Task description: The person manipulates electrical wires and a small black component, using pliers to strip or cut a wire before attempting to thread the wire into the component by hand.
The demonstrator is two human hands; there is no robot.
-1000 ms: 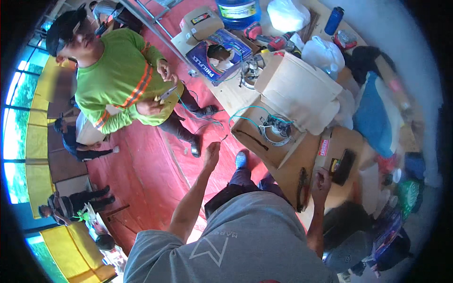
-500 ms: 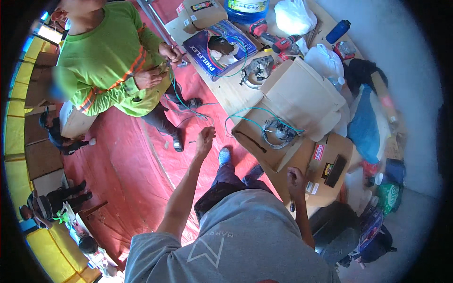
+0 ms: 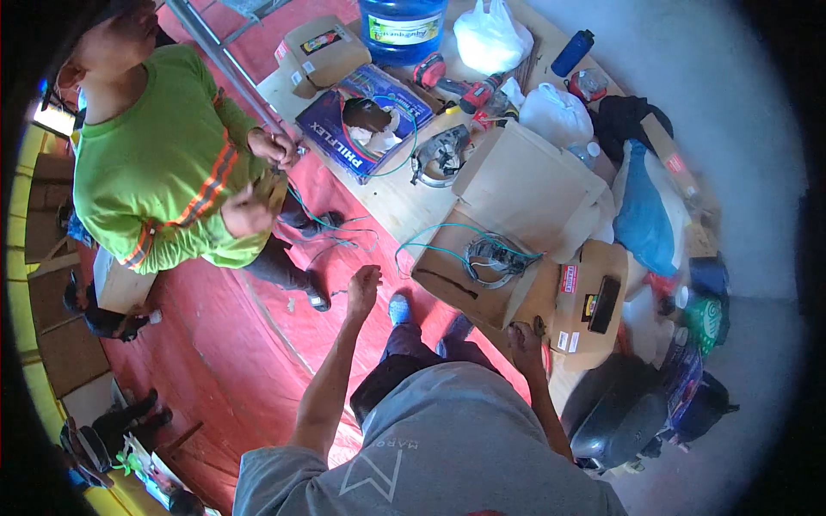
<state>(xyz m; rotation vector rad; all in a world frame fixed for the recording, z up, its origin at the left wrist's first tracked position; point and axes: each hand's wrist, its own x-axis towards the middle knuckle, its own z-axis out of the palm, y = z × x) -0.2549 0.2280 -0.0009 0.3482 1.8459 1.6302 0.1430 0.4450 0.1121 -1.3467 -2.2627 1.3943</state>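
My left hand (image 3: 365, 291) hangs over the red floor sheet with its fingers bent together; whatever it may hold is too small to make out. Near it, a green wire (image 3: 403, 251) loops out of an open cardboard box (image 3: 508, 303). In that box lies a round metal ring fixture (image 3: 492, 261) wrapped in dark plastic. My right hand (image 3: 523, 344) is closed at the table's edge, beside the box's near corner. Something dark and something red show next to its fingers, but I cannot tell what they are or whether they are held.
A co-worker in a green shirt (image 3: 163, 163) stands at the left, with green wires (image 3: 331, 228) below their hands. On the table (image 3: 387, 202) are a blue wire carton (image 3: 344, 142), a second ring fixture (image 3: 439, 155), a red drill (image 3: 482, 93), a closed cardboard box (image 3: 572, 322) and bags.
The view has shifted, so the table sits further left. My right hand has come up closer to the open box. One of the co-worker's hands has swung outward and is blurred.
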